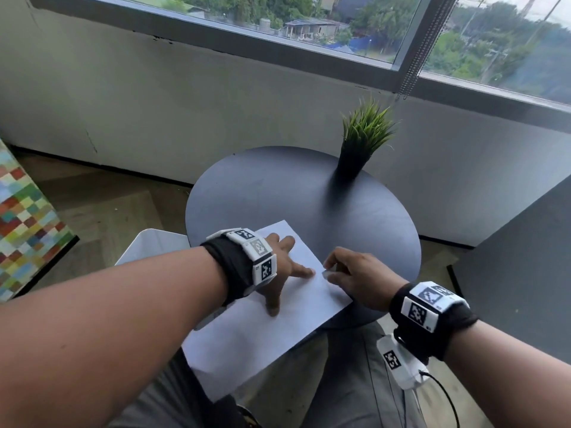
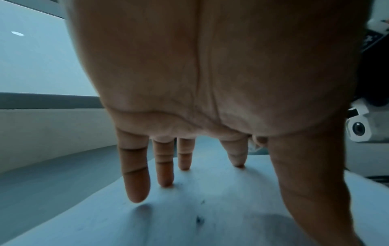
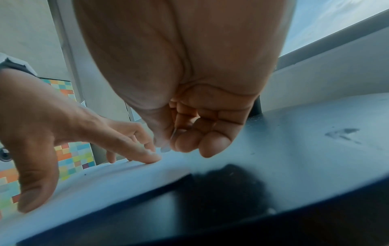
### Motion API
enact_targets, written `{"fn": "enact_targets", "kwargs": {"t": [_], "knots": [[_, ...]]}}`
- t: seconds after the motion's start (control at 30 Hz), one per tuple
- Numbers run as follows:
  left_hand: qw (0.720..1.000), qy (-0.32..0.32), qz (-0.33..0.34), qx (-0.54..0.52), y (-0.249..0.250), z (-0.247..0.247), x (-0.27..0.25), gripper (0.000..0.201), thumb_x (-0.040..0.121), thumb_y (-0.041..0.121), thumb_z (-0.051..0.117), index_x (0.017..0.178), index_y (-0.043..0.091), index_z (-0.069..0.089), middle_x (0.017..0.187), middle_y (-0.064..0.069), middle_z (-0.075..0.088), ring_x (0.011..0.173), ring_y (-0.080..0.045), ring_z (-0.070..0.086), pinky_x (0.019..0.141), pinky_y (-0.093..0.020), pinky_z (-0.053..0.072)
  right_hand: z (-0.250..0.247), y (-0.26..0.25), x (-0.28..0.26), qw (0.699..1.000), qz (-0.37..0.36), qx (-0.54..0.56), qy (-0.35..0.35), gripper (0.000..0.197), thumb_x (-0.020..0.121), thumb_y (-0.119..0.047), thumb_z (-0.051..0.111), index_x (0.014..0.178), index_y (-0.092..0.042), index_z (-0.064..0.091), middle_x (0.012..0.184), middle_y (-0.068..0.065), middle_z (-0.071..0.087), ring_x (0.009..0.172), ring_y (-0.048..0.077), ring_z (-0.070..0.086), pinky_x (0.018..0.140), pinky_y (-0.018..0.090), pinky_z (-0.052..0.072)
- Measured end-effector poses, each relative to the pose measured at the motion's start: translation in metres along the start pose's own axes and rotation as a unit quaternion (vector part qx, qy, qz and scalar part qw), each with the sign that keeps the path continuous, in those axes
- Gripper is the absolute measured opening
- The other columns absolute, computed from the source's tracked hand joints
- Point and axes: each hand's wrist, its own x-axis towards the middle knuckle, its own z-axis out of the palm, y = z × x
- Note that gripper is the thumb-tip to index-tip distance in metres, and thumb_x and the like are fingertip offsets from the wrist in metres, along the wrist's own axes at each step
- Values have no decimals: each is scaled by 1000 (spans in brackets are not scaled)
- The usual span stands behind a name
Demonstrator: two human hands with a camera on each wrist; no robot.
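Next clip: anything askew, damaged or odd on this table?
The paper lies skewed, and its near part overhangs the table edge above the lap, unsupported. The left hand presses it flat with spread fingers; the right hand seems to pinch its right edge. Small dark specks mark the sheet in the left wrist view.

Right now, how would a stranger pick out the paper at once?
Below the window stands a round dark table. On its near edge lies the white paper, pressed by the left hand. Unlike the upright green plant, it is flat.
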Motion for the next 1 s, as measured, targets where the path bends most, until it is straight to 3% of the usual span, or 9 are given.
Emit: {"fn": "enact_targets", "kwargs": {"t": [0.07,0.23,0.37,0.43,0.57,0.7,0.77,0.87,1.0], "knots": [[1000,3,10,-10,1,0,-1,92,76,62,73,145,66,13,154,-5,17,136,-34,25,93,-48,39,0,1,2,1000,-5,-2,-8,14,91,-36,61,101,-28,58,83,-9,63,77,6,56,67,19,41],[994,47,45,-87,4,16,-1,77,80,69,64,146,52,28,167,0,4,148,-31,8,116,-54,25,3,2,2,999,-7,-24,-37,16,90,-40,61,103,-31,57,92,-9,65,87,12,59,80,28,49],[988,93,58,-105,6,27,5,87,74,71,69,145,41,29,167,2,1,151,-29,0,120,-52,14,3,-3,4,999,-9,-35,-11,15,91,-37,60,101,-27,56,90,-8,62,85,15,56,74,26,43],[988,97,54,-109,5,27,6,98,71,71,72,150,37,23,168,4,-3,153,-28,-4,120,-52,10,9,-8,-1,996,-52,-68,-12,14,91,-35,58,100,-25,55,88,-5,63,83,19,56,70,27,39],[991,59,41,-110,3,27,11,113,72,72,70,157,41,3,167,7,-16,152,-25,-16,121,-57,1,15,-20,-10,973,-167,-111,-111,9,90,-31,56,97,-26,54,89,-1,66,81,18,56,69,26,41],[994,29,32,-96,5,24,14,113,73,74,68,155,48,-6,164,7,-24,151,-27,-22,119,-63,-1,-7,0,9,996,-49,-73,-18,11,91,-35,59,97,-25,57,90,0,65,84,21,58,71,30,44],[995,16,26,-94,6,22,14,112,72,73,69,153,53,-6,164,6,-25,151,-29,-22,116,-68,2,-2,-1,5,992,-77,-90,-32,9,91,-34,59,95,-26,55,88,-4,63,82,20,56,70,30,43],[995,6,21,-94,8,18,16,112,69,72,72,150,58,-5,164,5,-25,150,-31,-22,114,-72,5,7,-9,-9,974,-153,-109,-124,7,91,-28,58,98,-27,56,88,-13,56,83,13,52,72,26,40],[996,-6,15,-85,10,13,18,114,70,72,73,150,58,-6,164,5,-26,150,-34,-21,113,-72,8,-8,7,0,992,-83,-91,-32,4,92,-30,60,95,-29,57,91,-9,64,84,14,56,67,23,35]]}}
